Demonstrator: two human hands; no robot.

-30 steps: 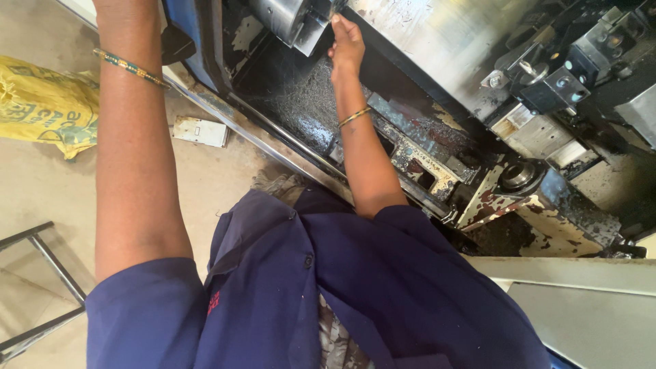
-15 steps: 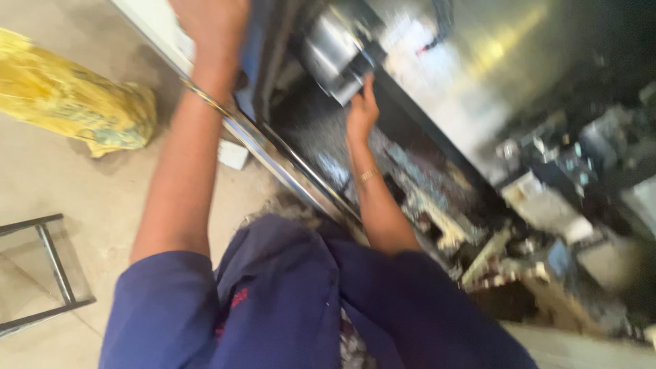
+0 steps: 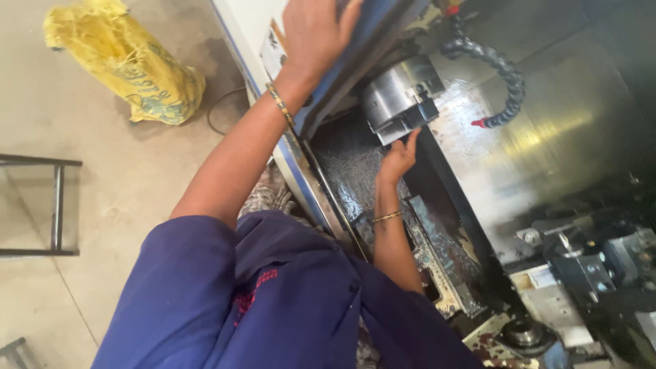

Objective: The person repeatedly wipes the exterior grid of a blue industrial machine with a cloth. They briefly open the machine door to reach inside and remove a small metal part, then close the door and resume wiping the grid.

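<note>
Your right hand (image 3: pixel 398 156) is down inside the lathe, fingers loosely together and touching the underside of the steel chuck (image 3: pixel 400 99), above the chip-covered bed (image 3: pixel 352 178). Further up, your left hand (image 3: pixel 316 34) lies flat, fingers together, on the blue-edged sliding door (image 3: pixel 355 58).

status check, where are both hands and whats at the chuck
Left hand flat on blue machine door. Right hand reaching up under the steel chuck, fingertips at it. Coolant hose hangs clear.
</note>
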